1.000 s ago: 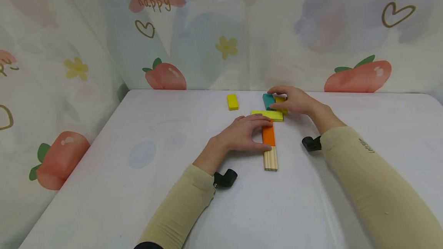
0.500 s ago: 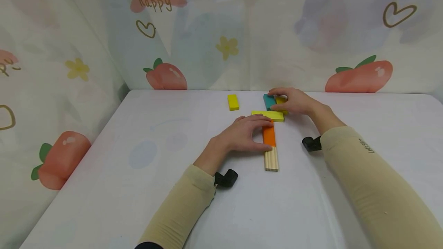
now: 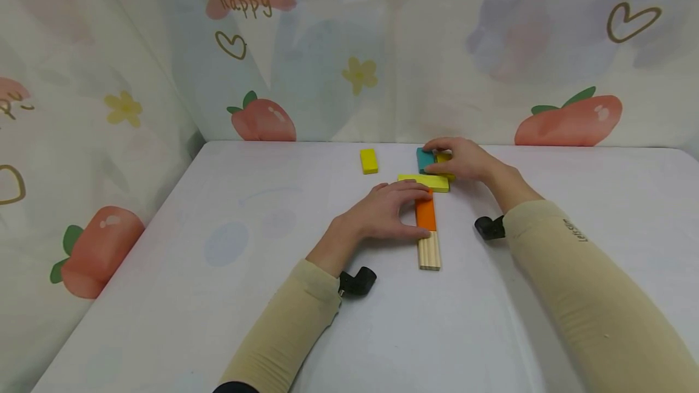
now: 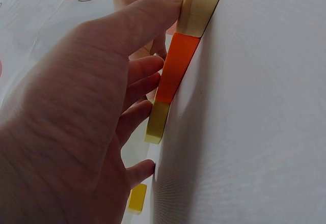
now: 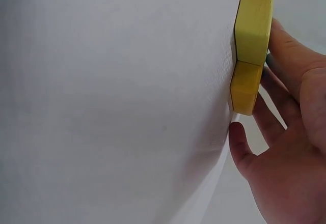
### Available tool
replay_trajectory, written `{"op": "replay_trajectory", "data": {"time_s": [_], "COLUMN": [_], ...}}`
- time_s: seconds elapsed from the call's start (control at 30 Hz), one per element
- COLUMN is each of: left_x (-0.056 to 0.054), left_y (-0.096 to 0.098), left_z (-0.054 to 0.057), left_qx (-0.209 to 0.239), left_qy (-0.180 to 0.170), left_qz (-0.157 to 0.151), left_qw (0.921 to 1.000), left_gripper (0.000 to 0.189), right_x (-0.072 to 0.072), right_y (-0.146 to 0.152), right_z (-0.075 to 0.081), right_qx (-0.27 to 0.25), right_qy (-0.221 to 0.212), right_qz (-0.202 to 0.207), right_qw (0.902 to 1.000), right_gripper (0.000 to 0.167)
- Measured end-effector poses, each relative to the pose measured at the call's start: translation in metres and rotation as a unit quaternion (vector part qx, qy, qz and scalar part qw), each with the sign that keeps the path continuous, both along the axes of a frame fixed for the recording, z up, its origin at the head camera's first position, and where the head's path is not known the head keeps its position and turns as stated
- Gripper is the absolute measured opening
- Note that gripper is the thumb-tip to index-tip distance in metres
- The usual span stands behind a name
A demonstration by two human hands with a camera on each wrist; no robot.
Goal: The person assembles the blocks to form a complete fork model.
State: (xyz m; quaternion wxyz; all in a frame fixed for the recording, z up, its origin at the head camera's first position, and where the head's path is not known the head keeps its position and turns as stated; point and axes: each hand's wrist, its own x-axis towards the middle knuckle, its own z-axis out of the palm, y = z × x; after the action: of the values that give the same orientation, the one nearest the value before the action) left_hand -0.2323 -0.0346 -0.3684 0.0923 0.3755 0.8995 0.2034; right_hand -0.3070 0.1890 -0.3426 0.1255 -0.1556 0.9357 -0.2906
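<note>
My left hand [image 3: 382, 211] rests over the near blocks with fingers spread. Its thumb touches a plain ribbed wooden block [image 3: 429, 252] beside its joint with an orange block [image 3: 426, 216]. The other fingers lie toward the far end of the orange block and a yellow-green block [image 3: 435, 184] set crosswise. Farther back, my right hand [image 3: 461, 159] reaches over a teal block [image 3: 424, 159] and a darker yellow block [image 3: 445, 165], which it partly covers. In the right wrist view, its thumb lies by the yellow-green block [image 5: 254, 25] and the little finger touches the table beside the yellow block [image 5: 246, 89].
A separate yellow block [image 3: 369, 161] lies to the left on the white-covered table [image 3: 262, 296]. A printed curtain [image 3: 415, 77] stands right behind the table's far edge. A small black device [image 3: 357, 282] is fixed at each wrist.
Both hands stay in place on the blocks. The whole scene shifts very slightly to the right in the view; the blocks keep their arrangement.
</note>
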Motion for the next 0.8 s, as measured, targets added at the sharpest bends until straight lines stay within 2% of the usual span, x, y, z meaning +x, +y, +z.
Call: {"op": "replay_trajectory", "data": {"time_s": [0.8], "left_x": [0.0000], "left_y": [0.0017], "left_z": [0.0012], "left_qx": [-0.005], "left_qy": [-0.004], "left_qz": [0.002], "left_qw": [1.0000], "left_gripper": [0.067], "right_x": [0.0012], "right_y": [0.0012], "right_z": [0.0002], "right_qx": [-0.027], "right_qy": [-0.008], "right_qz": [-0.022], "right_qw": [0.9994], "right_gripper": [0.054]}}
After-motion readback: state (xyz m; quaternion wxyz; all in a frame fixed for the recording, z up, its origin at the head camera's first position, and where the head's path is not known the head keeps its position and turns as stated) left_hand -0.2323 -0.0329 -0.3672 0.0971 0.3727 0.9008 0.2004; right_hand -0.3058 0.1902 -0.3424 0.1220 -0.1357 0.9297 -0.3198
